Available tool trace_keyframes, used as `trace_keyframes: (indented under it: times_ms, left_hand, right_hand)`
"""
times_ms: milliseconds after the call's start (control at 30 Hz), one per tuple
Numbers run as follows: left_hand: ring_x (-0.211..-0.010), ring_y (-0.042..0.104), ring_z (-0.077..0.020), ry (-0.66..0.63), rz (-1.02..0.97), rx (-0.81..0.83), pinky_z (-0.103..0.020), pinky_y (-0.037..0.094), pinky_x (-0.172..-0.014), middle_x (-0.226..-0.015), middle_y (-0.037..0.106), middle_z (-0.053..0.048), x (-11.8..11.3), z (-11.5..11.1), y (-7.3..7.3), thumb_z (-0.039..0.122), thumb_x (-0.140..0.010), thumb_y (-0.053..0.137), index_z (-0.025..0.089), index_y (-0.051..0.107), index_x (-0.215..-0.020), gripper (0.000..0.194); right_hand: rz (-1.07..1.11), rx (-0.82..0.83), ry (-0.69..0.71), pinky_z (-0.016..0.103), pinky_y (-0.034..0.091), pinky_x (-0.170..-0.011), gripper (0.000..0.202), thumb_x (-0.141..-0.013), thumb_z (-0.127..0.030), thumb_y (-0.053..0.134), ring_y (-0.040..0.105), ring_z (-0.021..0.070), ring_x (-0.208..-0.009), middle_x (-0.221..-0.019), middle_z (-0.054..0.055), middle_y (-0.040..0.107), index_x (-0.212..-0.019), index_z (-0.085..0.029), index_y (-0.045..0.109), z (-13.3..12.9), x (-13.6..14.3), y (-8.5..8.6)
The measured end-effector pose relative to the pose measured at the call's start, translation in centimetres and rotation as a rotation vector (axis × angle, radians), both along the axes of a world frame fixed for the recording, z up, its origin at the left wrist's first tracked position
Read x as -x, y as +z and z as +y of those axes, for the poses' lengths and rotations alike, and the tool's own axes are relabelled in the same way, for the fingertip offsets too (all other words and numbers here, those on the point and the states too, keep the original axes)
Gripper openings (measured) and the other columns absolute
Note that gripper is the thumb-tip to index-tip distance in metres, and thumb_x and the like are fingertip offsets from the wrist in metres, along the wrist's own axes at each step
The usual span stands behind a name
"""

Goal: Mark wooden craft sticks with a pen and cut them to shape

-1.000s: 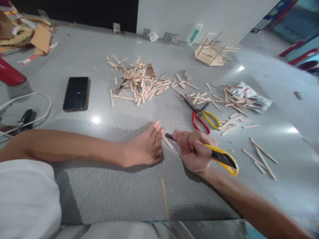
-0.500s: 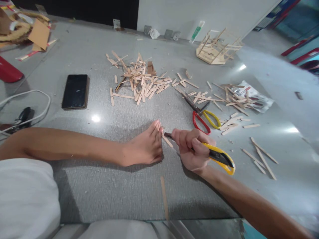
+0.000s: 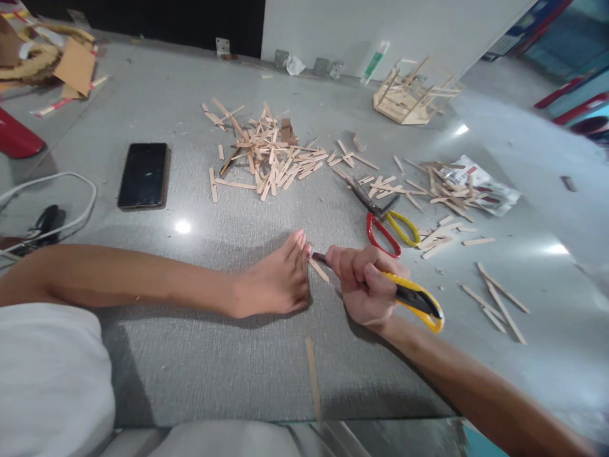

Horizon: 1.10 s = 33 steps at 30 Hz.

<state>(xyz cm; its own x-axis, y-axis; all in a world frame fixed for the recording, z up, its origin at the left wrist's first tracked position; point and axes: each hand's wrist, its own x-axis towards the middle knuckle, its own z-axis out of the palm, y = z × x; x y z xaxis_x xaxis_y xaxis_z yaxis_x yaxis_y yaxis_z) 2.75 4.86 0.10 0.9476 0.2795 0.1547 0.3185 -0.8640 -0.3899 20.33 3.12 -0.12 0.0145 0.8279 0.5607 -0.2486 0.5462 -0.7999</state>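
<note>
My left hand (image 3: 280, 276) rests on the table with its fingers closed, pinning a short wooden stick (image 3: 319, 270) at the fingertips. Only the near end of that stick shows. My right hand (image 3: 366, 282) grips a yellow and black utility knife (image 3: 421, 301). Its dark blade points left and meets the stick right beside my left fingertips. Scissors (image 3: 383, 228) with one red and one yellow handle lie beyond my right hand. A longer wooden stick (image 3: 313, 377) lies on the table in front of me.
Behind the hands is a heap of cut sticks (image 3: 271, 155); more sticks (image 3: 504, 301) lie at right, some on a plastic packet (image 3: 502, 193). A phone (image 3: 143, 176) and a white cable (image 3: 88, 212) are at left. A small wooden frame (image 3: 404, 105) stands at the back.
My right hand and the knife have shifted very slightly left, toward my left fingertips. My left hand stays in place on the stick.
</note>
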Motion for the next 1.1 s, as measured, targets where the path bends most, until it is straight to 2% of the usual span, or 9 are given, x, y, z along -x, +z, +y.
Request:
trace_keyframes:
  times_ms: [467, 800, 967, 1100]
  left_hand:
    - [-0.131, 0.066, -0.0464, 0.012, -0.053, 0.095, -0.061, 0.039, -0.122, -0.135, 0.068, -0.034, -0.02, 0.0, -0.09, 0.05, -0.106, 0.054, -0.007, 0.073, -0.128, 0.064]
    - [-0.13, 0.066, -0.0474, 0.003, -0.043, 0.068, -0.061, 0.039, -0.121, -0.134, 0.068, -0.034, -0.04, 0.02, -0.07, 0.052, -0.105, 0.055, -0.008, 0.073, -0.128, 0.067]
    - [-0.139, 0.059, -0.0474, 0.053, 0.04, 0.075, -0.059, 0.037, -0.124, -0.14, 0.065, -0.034, -0.18, 0.07, 0.12, 0.056, -0.107, 0.047, -0.011, 0.066, -0.136, 0.075]
    - [-0.142, 0.057, -0.046, 0.064, 0.013, 0.129, -0.058, 0.035, -0.126, -0.141, 0.063, -0.036, -0.11, 0.16, -0.02, 0.053, -0.107, 0.047, -0.014, 0.062, -0.139, 0.075]
  right_hand:
    - [-0.038, 0.004, 0.003, 0.031, 0.03, -0.053, 0.042, -0.1, -0.034, 0.059, 0.026, 0.0114, -0.045, -0.051, -0.008, 0.03, -0.065, -0.024, 0.039, -0.12, -0.05, -0.29]
    - [-0.048, -0.001, -0.011, 0.031, 0.029, -0.052, 0.044, -0.1, -0.036, 0.061, 0.025, 0.011, -0.044, -0.05, -0.009, 0.031, -0.064, -0.024, 0.039, -0.14, 0.0, -0.22]
    - [-0.039, 0.01, -0.046, 0.032, 0.029, -0.05, 0.045, -0.1, -0.037, 0.061, 0.022, 0.0112, -0.044, -0.05, -0.009, 0.03, -0.063, -0.024, 0.039, -0.23, 0.32, -0.43]
    - [-0.028, 0.026, -0.029, 0.032, 0.027, -0.051, 0.045, -0.101, -0.035, 0.061, 0.021, 0.0109, -0.045, -0.052, -0.008, 0.028, -0.063, -0.024, 0.038, -0.22, 0.48, -0.27]
